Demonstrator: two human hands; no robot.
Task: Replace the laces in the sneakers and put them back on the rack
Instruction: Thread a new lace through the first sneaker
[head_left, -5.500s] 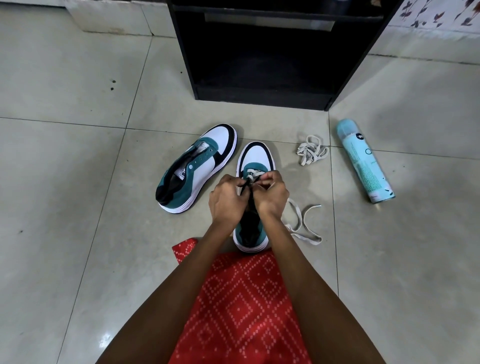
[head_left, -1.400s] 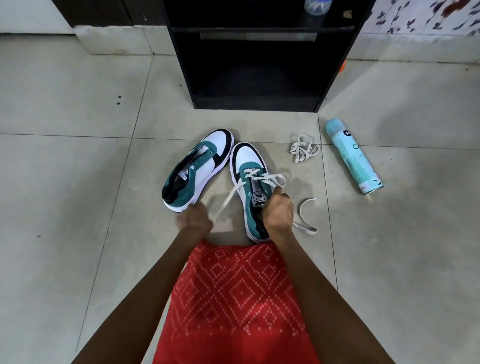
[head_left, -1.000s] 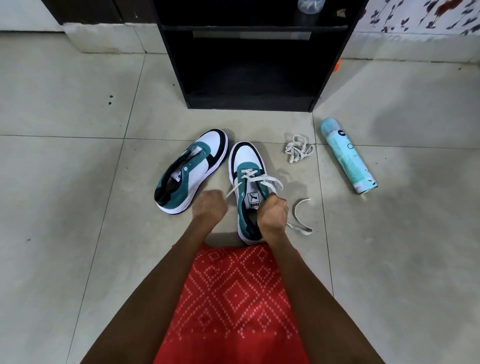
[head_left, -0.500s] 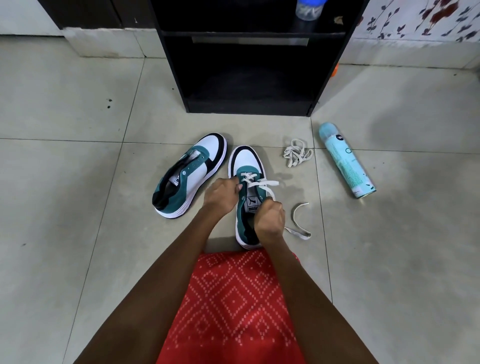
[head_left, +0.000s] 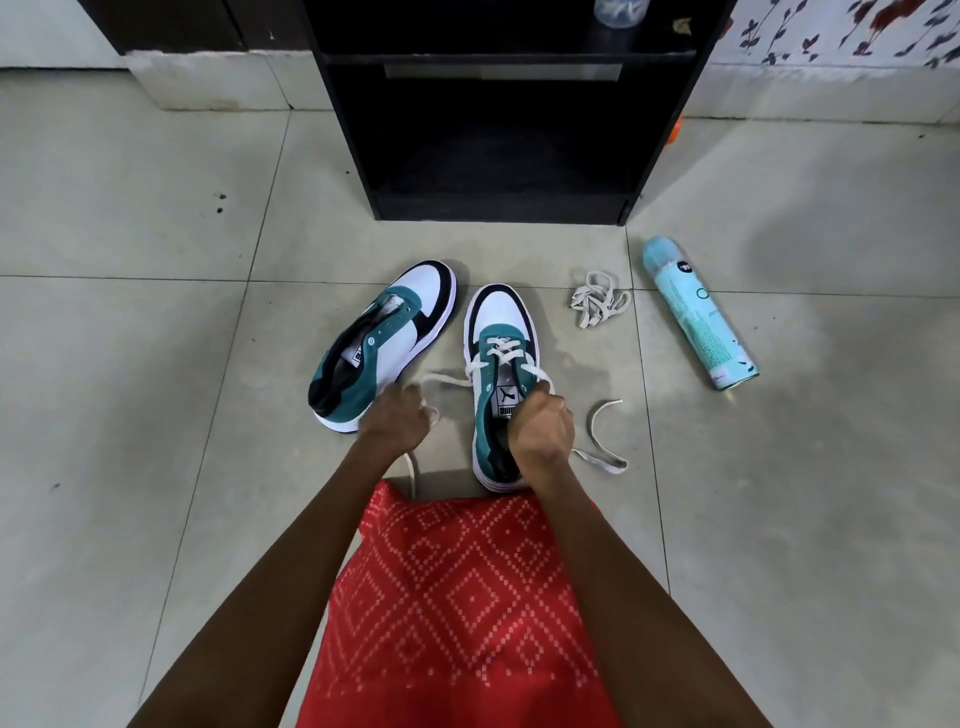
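From my feed I see 2 teal, white and black sneakers on the tiled floor (head_left: 156, 364), just near of the black rack (head_left: 349, 130) and not on it. The right sneaker (head_left: 498, 312) stands upright, toe pointing far, with a white lace (head_left: 503, 354) crossed through its far eyelets. The left hand (head_left: 397, 421) is clenched around one end of that lace, pulled out to the left of the shoe, with a tail hanging below the fist. The right hand (head_left: 540, 431) is clenched around the other end just above the tongue, and its tail (head_left: 602, 441) curls over the floor to the right. The left sneaker (head_left: 395, 343) lies tilted on its side beside the first, toe angled far and right; I see no lace in its eyelets.

A small bundle of white laces (head_left: 597, 305) lies right of the 2 toes. Further right, a pale blue spray can (head_left: 698, 312) lies on its side. Red patterned cloth (head_left: 457, 597) fills the near edge between both forearms.
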